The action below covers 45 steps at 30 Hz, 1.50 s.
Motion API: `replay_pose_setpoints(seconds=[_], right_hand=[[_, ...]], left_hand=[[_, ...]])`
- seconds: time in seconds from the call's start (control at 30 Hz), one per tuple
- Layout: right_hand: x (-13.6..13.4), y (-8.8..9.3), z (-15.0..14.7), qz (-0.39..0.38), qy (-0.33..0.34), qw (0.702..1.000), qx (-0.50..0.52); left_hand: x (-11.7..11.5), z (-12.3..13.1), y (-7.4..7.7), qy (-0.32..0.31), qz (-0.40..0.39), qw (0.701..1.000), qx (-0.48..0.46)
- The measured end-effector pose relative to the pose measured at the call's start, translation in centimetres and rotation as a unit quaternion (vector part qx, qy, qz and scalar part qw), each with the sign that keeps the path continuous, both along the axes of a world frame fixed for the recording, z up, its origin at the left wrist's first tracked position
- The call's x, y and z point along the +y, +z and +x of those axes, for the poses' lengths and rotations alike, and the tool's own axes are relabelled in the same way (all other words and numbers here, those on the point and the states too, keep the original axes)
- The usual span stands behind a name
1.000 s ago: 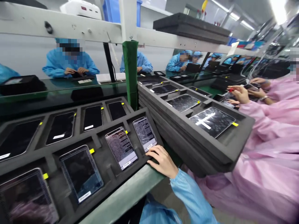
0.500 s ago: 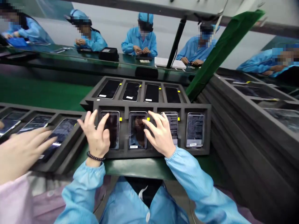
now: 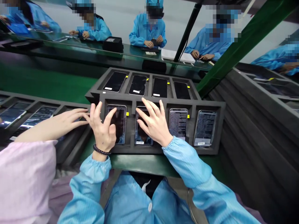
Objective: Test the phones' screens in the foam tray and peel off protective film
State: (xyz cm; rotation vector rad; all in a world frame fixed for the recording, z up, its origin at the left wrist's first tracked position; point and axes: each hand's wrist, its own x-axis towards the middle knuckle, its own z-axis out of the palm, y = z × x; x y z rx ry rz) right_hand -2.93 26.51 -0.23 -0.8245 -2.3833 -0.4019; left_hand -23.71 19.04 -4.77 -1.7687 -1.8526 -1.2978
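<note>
Light-blue sleeves (image 3: 193, 161) lead to 2 bare hands, fingers spread and grasping nothing. The left hand (image 3: 102, 130) hangs over the left end of the front foam tray (image 3: 130, 150), partly across the leftmost phone (image 3: 121, 124); the right hand (image 3: 155, 123) hides much of the 2nd phone (image 3: 141, 137). Whether any fingertip meets glass, I cannot tell. The step in hand seems to concern these 2 screens; any touch on them would call for light fingertips.

I count 4 phones in this tray: 2 with patterned borders, then 2 text-filled screens (image 3: 178, 123) towards the right edge. Behind its far edge lie 4 dark phones (image 3: 160, 87), with 4 yellow tabs (image 3: 168, 83). The green counter (image 3: 144, 163) shows along the near edge. Leftward, 1 co-worker's hand (image 3: 67, 123) in a pink sleeve (image 3: 30, 180) reaches over a side tray (image 3: 35, 99), possibly touching the left hand. Beyond the far edge, 5 people in blue (image 3: 148, 34) are at work.
</note>
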Motion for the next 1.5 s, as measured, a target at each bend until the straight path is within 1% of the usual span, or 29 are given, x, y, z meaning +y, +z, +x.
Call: replay_pose_setpoints(seconds=[0.1, 0.23, 0.37, 0.53, 0.77, 1.0, 1.23, 1.37, 1.5], right_hand=[[0.1, 0.0, 0.0, -0.008, 0.007, 1.0, 0.003], [0.1, 0.1, 0.1, -0.009, 0.016, 1.0, 0.006], [0.1, 0.2, 0.1, 0.006, 0.008, 1.0, 0.003], [0.0, 0.2, 0.1, 0.018, -0.005, 1.0, -0.005], [0.0, 0.1, 0.5, 0.009, -0.014, 1.0, 0.005], [0.0, 0.0, 0.2, 0.017, -0.011, 1.0, 0.004], [0.3, -0.3, -0.1, -0.001, -0.011, 1.0, -0.012], [0.3, -0.3, 0.3, 0.007, -0.012, 1.0, -0.018], [0.3, 0.0, 1.4, 0.031, -0.027, 0.999, -0.008]], left_hand=[[0.1, -0.1, -0.1, 0.002, -0.014, 1.0, 0.013], [0.6, -0.1, -0.3, -0.023, -0.027, 0.998, 0.044], [1.4, 0.0, -0.3, -0.036, -0.052, 0.996, 0.07], [1.8, 0.1, -0.3, -0.042, -0.057, 0.993, 0.091], [1.3, -0.2, 0.0, -0.026, -0.054, 0.995, 0.077], [1.5, 0.1, -0.1, -0.047, -0.056, 0.993, 0.093], [1.6, 0.1, 0.0, -0.037, -0.067, 0.994, 0.079], [1.5, 0.0, 0.0, -0.032, -0.066, 0.994, 0.077], [1.1, -0.3, 0.1, -0.019, -0.08, 0.994, 0.07]])
